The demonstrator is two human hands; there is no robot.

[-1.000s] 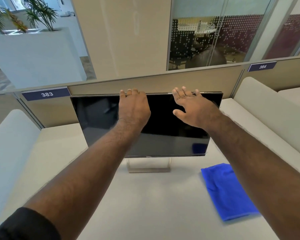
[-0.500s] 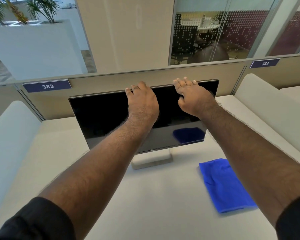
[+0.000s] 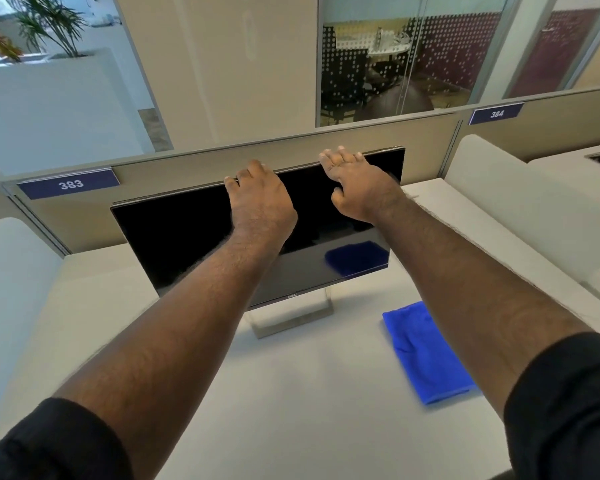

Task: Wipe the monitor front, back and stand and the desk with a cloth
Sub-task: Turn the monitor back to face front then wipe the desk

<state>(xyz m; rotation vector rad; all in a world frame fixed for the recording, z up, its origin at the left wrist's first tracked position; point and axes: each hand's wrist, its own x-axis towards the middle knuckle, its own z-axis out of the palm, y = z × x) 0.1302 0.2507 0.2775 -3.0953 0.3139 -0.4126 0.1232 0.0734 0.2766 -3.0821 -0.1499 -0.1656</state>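
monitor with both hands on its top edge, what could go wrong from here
1. Both the left hand and right hand hook over the top edge of the monitor, which sits on a narrow stand; a hard pull might tip it forward or skid it on the desk.
2. Bare palms lie against the dark screen, so they may leave smudges.
3. The blue cloth lies out of hand, so any wiping must wait.

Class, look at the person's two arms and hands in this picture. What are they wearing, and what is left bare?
Both arms wear dark, black-looking sleeves pushed up near the elbows. The forearms are bare. The left hand and right hand wear no gloves; no watch or rings show.
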